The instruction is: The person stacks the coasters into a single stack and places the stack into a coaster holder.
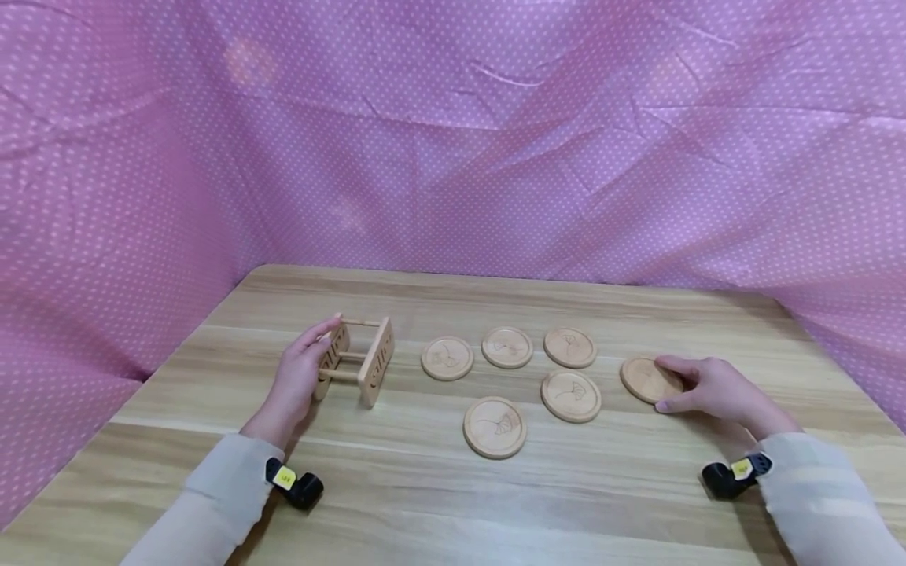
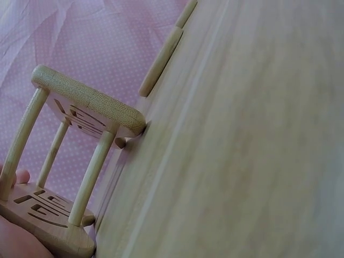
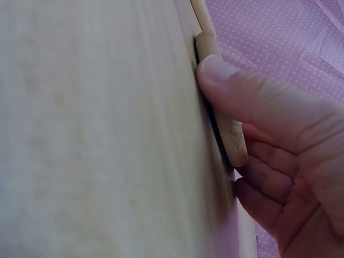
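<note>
A small wooden coaster rack (image 1: 379, 363), two cut-out side panels joined by round rods, stands on the left of the table. My left hand (image 1: 292, 381) grips its left panel; in the left wrist view the rack's rods (image 2: 92, 180) show with nothing between the panels. Far to the right, my right hand (image 1: 725, 391) pinches a round wooden coaster (image 1: 642, 379) by its edge, thumb on the near side. Seen from the right wrist, that coaster (image 3: 233, 144) is slightly tilted, with a dark gap or shadow under its rim.
Several more round coasters with engraved plant drawings lie flat between the hands: one nearest me (image 1: 488, 440), one at the left (image 1: 447, 369), others farther right and back. The wood-grain table (image 1: 425, 511) is bounded by a pink dotted curtain (image 1: 453, 181) behind and at the sides.
</note>
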`<act>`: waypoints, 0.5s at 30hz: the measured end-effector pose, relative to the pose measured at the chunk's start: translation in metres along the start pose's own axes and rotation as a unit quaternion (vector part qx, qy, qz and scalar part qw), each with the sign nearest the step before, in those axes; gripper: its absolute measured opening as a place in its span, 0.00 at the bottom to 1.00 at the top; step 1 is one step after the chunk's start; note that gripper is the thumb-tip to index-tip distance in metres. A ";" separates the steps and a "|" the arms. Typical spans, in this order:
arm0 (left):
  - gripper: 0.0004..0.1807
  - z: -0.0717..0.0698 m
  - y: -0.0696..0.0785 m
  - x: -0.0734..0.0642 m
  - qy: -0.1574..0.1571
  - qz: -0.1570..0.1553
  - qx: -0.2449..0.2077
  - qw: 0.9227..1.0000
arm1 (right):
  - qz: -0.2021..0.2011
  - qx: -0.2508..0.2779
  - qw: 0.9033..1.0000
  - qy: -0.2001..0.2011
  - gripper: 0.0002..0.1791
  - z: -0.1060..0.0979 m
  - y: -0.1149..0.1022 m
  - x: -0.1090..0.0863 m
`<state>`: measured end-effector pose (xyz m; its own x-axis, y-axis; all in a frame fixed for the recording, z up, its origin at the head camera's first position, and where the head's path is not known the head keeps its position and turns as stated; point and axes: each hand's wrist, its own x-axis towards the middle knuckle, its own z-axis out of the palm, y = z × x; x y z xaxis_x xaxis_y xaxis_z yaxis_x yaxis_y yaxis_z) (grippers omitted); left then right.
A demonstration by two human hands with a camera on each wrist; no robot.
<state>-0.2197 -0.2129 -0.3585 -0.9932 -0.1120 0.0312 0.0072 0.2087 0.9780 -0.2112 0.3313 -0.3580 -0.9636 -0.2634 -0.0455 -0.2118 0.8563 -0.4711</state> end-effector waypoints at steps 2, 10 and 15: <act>0.22 0.000 -0.001 0.001 0.000 -0.002 -0.002 1.000 | 0.002 0.001 1.000 0.003 0.48 0.000 0.001 -0.001; 0.21 0.001 -0.002 0.001 0.006 0.008 0.012 1.000 | -0.019 0.007 1.000 0.010 0.46 0.001 -0.006 0.001; 0.21 0.001 -0.001 0.001 0.013 0.006 0.011 1.000 | -0.057 0.005 0.998 0.014 0.44 0.004 -0.021 0.006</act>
<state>-0.2212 -0.2122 -0.3598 -0.9898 -0.1342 0.0485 0.0164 0.2308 0.9729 -0.2118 0.3103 -0.3521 -0.9378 -0.3456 0.0335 -0.3183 0.8171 -0.4806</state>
